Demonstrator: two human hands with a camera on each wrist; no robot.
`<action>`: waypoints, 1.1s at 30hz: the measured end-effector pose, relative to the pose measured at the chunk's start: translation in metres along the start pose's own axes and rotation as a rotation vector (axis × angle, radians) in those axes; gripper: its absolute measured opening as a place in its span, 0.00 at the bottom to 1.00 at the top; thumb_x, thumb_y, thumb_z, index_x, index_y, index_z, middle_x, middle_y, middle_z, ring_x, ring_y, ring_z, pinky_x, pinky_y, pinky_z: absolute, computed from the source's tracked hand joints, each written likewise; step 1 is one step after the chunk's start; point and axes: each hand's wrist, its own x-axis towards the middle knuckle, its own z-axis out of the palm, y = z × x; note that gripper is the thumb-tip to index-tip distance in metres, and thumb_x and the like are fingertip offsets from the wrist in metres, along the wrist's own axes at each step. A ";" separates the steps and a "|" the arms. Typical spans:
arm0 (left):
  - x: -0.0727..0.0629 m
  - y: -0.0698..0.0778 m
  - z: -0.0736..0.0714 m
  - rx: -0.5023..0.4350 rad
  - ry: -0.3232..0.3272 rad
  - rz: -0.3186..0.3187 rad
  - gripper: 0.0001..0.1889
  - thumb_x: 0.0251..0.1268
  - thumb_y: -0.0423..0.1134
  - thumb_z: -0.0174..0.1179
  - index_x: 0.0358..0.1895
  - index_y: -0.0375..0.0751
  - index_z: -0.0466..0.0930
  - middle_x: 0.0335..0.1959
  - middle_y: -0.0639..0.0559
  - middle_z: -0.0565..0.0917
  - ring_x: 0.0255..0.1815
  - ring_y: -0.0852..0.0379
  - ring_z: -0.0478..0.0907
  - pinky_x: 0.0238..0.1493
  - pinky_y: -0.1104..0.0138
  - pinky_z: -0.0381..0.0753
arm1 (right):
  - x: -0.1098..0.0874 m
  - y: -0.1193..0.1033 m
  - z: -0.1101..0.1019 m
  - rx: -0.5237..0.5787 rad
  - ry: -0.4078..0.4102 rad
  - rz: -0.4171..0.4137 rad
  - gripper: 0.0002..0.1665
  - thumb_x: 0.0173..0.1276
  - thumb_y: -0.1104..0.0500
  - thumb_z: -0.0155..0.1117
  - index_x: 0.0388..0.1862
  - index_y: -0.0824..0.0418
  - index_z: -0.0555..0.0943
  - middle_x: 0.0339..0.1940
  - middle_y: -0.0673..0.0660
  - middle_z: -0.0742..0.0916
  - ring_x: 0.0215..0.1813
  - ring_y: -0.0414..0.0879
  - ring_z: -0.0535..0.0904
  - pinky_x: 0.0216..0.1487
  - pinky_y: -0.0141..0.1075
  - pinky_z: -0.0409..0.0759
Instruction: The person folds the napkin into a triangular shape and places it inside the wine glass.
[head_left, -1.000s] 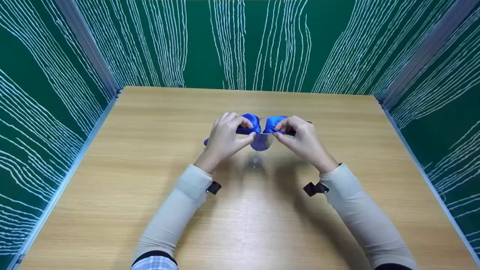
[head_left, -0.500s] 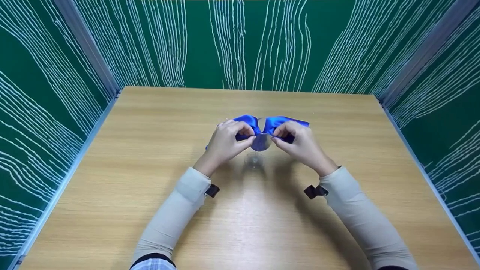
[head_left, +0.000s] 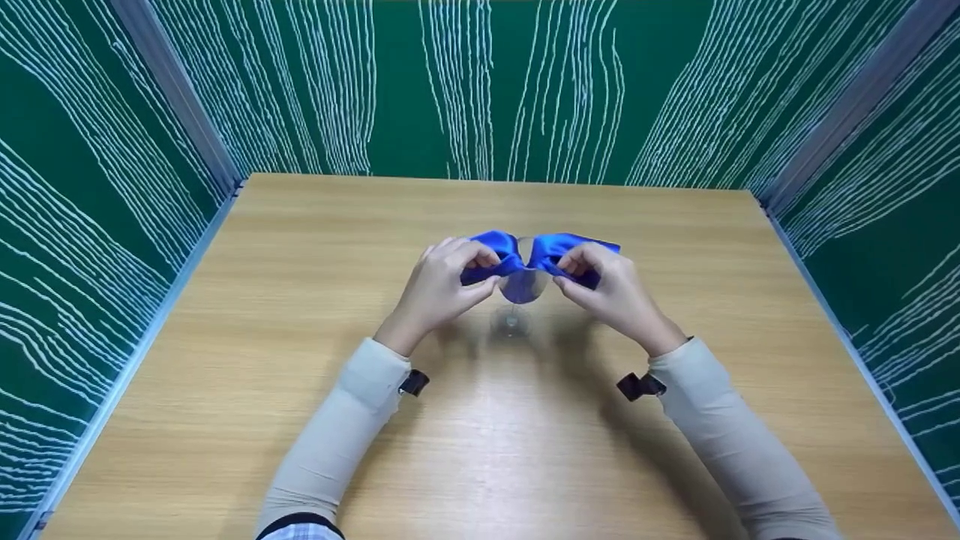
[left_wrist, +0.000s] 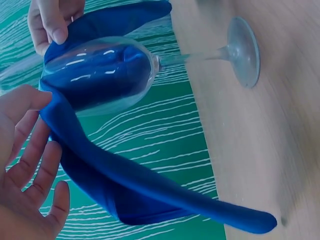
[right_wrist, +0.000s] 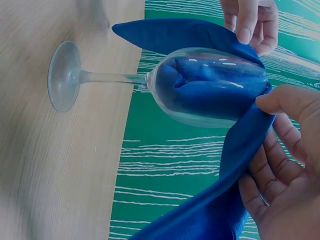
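Observation:
A clear wine glass (head_left: 523, 289) stands upright on the table, its round foot (left_wrist: 245, 52) flat on the wood. Stuffed into its bowl is a shiny blue cloth napkin (head_left: 553, 246), whose two wings spread out over the rim to either side. At the left of the rim, my left hand (head_left: 448, 281) pinches a fold of the napkin, thumb in front and fingers behind. My right hand (head_left: 611, 289) holds the opposite wing likewise, its thumb (right_wrist: 280, 100) right at the rim in the right wrist view. One pointed end of the left wing (left_wrist: 250, 220) hangs down in the left wrist view.
The wooden table (head_left: 480, 435) spreads under both forearms. Green walls with white wavy lines (head_left: 397, 90) enclose it at the back and sides, meeting at grey corner posts (head_left: 180, 97). A dark wrist camera (head_left: 415, 382) sits by each sleeve cuff.
Both hands have drawn slightly apart from the rim, left hand leftward and right hand rightward. More of the blue napkin's wings shows between the fingers; the glass stays in place.

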 end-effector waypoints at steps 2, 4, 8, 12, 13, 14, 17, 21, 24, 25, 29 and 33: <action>-0.001 -0.001 -0.003 0.006 0.000 -0.004 0.10 0.62 0.41 0.71 0.44 0.45 0.84 0.42 0.56 0.85 0.47 0.58 0.76 0.56 0.56 0.71 | -0.001 0.000 -0.002 -0.004 -0.002 0.014 0.09 0.64 0.66 0.71 0.42 0.62 0.81 0.37 0.52 0.84 0.40 0.42 0.79 0.44 0.33 0.80; -0.002 -0.001 -0.006 0.010 -0.004 -0.008 0.10 0.63 0.42 0.70 0.44 0.45 0.84 0.43 0.56 0.85 0.48 0.58 0.77 0.56 0.56 0.71 | -0.002 0.000 -0.004 -0.007 -0.002 0.024 0.09 0.64 0.66 0.71 0.42 0.62 0.81 0.37 0.53 0.84 0.41 0.43 0.79 0.45 0.36 0.80; -0.005 -0.003 -0.012 0.012 -0.012 -0.021 0.10 0.65 0.43 0.68 0.45 0.45 0.84 0.44 0.55 0.85 0.49 0.57 0.77 0.56 0.55 0.71 | -0.004 0.001 -0.008 -0.012 0.001 0.032 0.10 0.64 0.65 0.72 0.43 0.63 0.81 0.39 0.54 0.84 0.42 0.45 0.80 0.45 0.41 0.82; -0.007 -0.004 -0.016 0.017 -0.017 -0.042 0.10 0.65 0.43 0.68 0.46 0.45 0.84 0.44 0.55 0.85 0.48 0.57 0.77 0.55 0.56 0.71 | -0.005 0.001 -0.012 -0.013 -0.006 0.047 0.12 0.64 0.64 0.73 0.44 0.62 0.81 0.40 0.53 0.84 0.42 0.45 0.80 0.46 0.40 0.82; -0.008 -0.005 -0.017 0.021 -0.018 -0.046 0.09 0.65 0.43 0.68 0.45 0.46 0.84 0.43 0.55 0.84 0.48 0.57 0.77 0.54 0.56 0.71 | -0.006 0.002 -0.013 -0.013 -0.008 0.050 0.12 0.64 0.64 0.73 0.44 0.62 0.81 0.40 0.53 0.84 0.43 0.45 0.80 0.47 0.40 0.82; -0.008 -0.006 -0.018 0.023 -0.018 -0.049 0.09 0.65 0.43 0.68 0.45 0.46 0.84 0.43 0.55 0.84 0.48 0.57 0.77 0.54 0.57 0.71 | -0.006 0.002 -0.013 -0.014 -0.009 0.053 0.12 0.64 0.64 0.73 0.45 0.62 0.81 0.41 0.53 0.84 0.43 0.45 0.80 0.47 0.39 0.82; -0.010 -0.009 -0.021 0.032 -0.016 -0.053 0.09 0.66 0.42 0.68 0.45 0.46 0.85 0.43 0.56 0.84 0.47 0.57 0.77 0.53 0.57 0.71 | -0.008 0.005 -0.016 -0.024 -0.008 0.053 0.13 0.64 0.64 0.73 0.45 0.61 0.81 0.41 0.52 0.84 0.43 0.44 0.80 0.48 0.38 0.82; -0.013 -0.015 -0.026 0.043 -0.015 -0.064 0.08 0.66 0.42 0.67 0.45 0.46 0.85 0.42 0.55 0.85 0.47 0.57 0.77 0.52 0.57 0.72 | -0.010 0.011 -0.019 -0.060 0.006 0.035 0.11 0.64 0.64 0.73 0.44 0.62 0.81 0.40 0.53 0.83 0.42 0.44 0.80 0.47 0.35 0.80; -0.017 -0.020 -0.031 0.046 -0.014 -0.089 0.08 0.67 0.42 0.67 0.45 0.46 0.85 0.42 0.55 0.85 0.47 0.54 0.78 0.52 0.56 0.72 | -0.014 0.017 -0.022 -0.084 0.017 0.032 0.10 0.65 0.65 0.72 0.43 0.62 0.81 0.39 0.53 0.83 0.41 0.45 0.79 0.45 0.33 0.78; -0.019 -0.022 -0.033 0.050 -0.015 -0.101 0.08 0.67 0.42 0.67 0.45 0.46 0.85 0.42 0.55 0.84 0.47 0.52 0.78 0.52 0.56 0.72 | -0.015 0.020 -0.023 -0.088 0.019 0.035 0.10 0.65 0.65 0.72 0.43 0.62 0.81 0.39 0.53 0.83 0.42 0.45 0.79 0.45 0.32 0.77; -0.026 -0.029 -0.041 0.064 -0.011 -0.148 0.08 0.67 0.41 0.66 0.45 0.46 0.85 0.42 0.55 0.84 0.47 0.50 0.78 0.53 0.56 0.72 | -0.022 0.029 -0.029 -0.116 0.026 0.042 0.08 0.66 0.66 0.70 0.43 0.63 0.81 0.39 0.54 0.83 0.43 0.45 0.78 0.46 0.31 0.74; -0.032 -0.038 -0.047 0.100 -0.005 -0.177 0.08 0.68 0.42 0.66 0.46 0.47 0.86 0.43 0.55 0.84 0.47 0.53 0.77 0.55 0.54 0.72 | -0.029 0.038 -0.036 -0.153 0.027 0.076 0.08 0.67 0.66 0.69 0.44 0.64 0.82 0.41 0.55 0.84 0.45 0.47 0.78 0.48 0.30 0.73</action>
